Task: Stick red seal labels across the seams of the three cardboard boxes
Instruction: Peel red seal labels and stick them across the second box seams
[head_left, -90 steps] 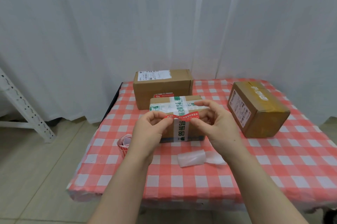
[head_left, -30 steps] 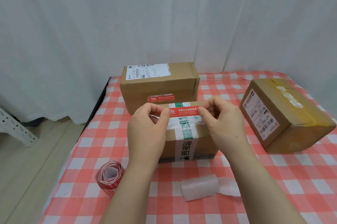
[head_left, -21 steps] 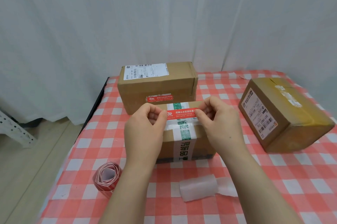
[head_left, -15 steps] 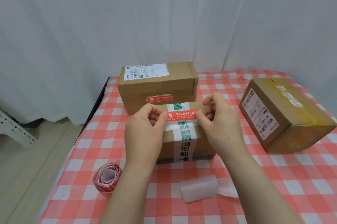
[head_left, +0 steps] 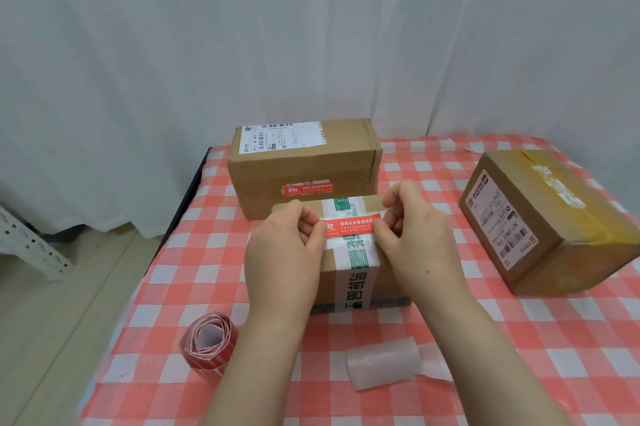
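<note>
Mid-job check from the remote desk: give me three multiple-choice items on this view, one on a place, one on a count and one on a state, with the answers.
1. Where does the roll of red labels lie?
A. on the floor
B. on top of a box
C. on the checked tablecloth, near its left edge

2. How many boxes show a red seal already stuck on, with no hand on it?
A. none
B. one
C. three

3. The red label over the middle box is
A. pinched at both ends, by the left hand and the right hand
B. lying loose
C. held by one hand only

Answers:
1 C: the roll sits on the cloth beside the left forearm.
2 B: only the rear box bears a seal, on its front face.
3 A: fingers of one hand cover each end.
</note>
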